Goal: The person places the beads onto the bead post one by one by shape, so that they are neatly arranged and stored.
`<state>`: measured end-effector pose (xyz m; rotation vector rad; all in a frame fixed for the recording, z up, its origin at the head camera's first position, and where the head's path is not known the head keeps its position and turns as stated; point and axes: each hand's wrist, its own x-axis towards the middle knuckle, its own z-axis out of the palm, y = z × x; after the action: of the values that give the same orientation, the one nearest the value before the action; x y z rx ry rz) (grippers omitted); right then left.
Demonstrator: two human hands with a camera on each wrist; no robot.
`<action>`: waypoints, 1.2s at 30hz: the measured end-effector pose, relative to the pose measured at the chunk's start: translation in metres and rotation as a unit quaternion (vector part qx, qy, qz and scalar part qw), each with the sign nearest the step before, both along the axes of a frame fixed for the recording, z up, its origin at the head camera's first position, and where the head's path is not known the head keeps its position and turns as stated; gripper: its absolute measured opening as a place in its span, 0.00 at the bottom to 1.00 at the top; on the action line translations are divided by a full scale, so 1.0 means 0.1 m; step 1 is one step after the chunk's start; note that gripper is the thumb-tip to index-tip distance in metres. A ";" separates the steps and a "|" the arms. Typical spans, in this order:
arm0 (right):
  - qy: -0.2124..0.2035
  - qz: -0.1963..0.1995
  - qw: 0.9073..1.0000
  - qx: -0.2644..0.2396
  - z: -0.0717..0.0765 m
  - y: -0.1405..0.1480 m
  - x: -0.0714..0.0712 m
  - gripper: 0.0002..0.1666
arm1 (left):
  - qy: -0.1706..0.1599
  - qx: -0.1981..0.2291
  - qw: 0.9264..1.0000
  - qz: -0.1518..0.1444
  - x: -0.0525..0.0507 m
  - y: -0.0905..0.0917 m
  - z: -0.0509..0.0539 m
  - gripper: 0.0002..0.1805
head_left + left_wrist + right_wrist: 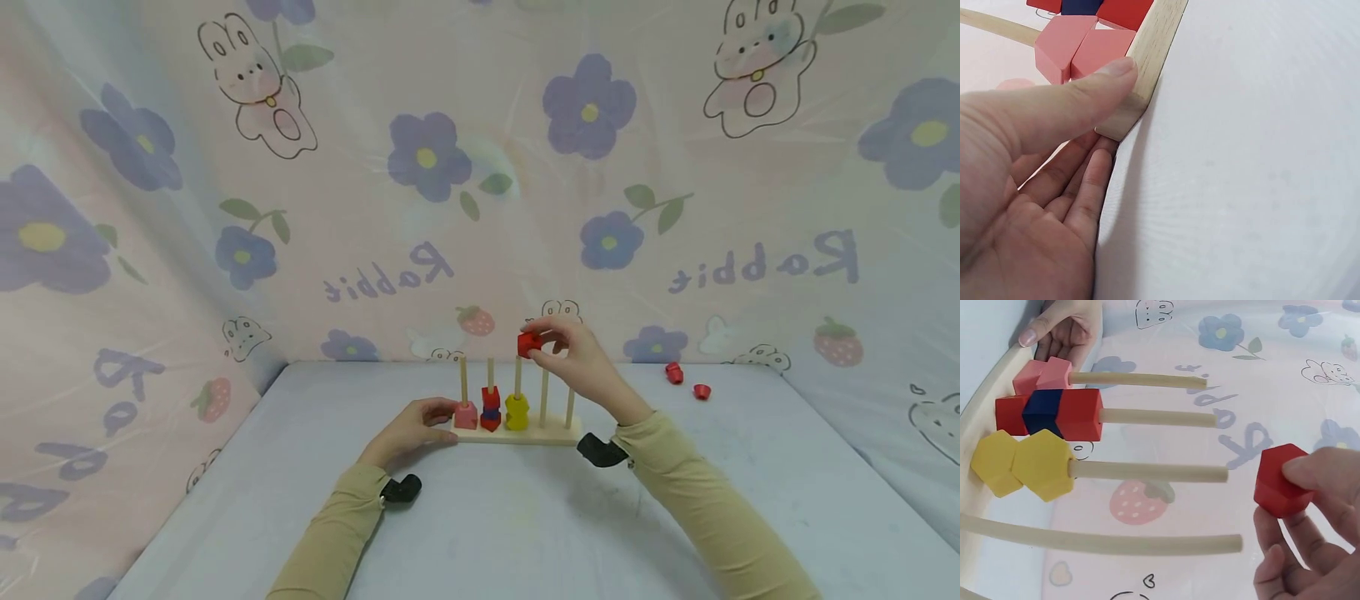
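Observation:
A wooden peg board [517, 436] with several upright pegs stands on the table. My left hand [411, 429] holds its left end, the thumb [1094, 94] along the front and the fingers behind. Pink blocks [1079, 53] sit on the leftmost peg, beside that hand. On the second peg a dark blue block [1043, 412] lies between red ones; yellow blocks [1044, 465] are on the third. My right hand [581, 358] pinches a red block [1282, 481] between thumb and fingers. The block is just above the third peg's tip, apart from it in the right wrist view.
Several small red pieces [702, 392] lie at the far right of the white table [495, 533]. A printed cloth [510, 233] with rabbits and flowers hangs behind the table. The two rightmost pegs [543, 400] stand bare, close to the right hand.

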<state>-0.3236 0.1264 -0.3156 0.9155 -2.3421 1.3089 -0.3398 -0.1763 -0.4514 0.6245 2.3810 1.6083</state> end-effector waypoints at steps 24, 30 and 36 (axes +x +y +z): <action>-0.037 -0.026 0.999 -0.005 -0.31 -0.19 -0.03 0.23 | -0.003 0.007 1.000 -0.003 0.00 0.00 -0.02 0.33; -0.083 -0.041 0.995 -0.032 -0.49 -0.20 -0.04 0.32 | 0.000 0.005 1.000 -0.004 0.01 0.00 -0.01 0.33; -0.098 -0.035 0.993 -0.055 -0.62 -0.21 -0.03 0.43 | 0.003 -0.001 1.000 0.003 0.00 0.00 0.00 0.33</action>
<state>-0.3270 0.1055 -0.3775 0.6933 -2.3920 1.5455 -0.3400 -0.1763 -0.4513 0.6235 2.3916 1.6085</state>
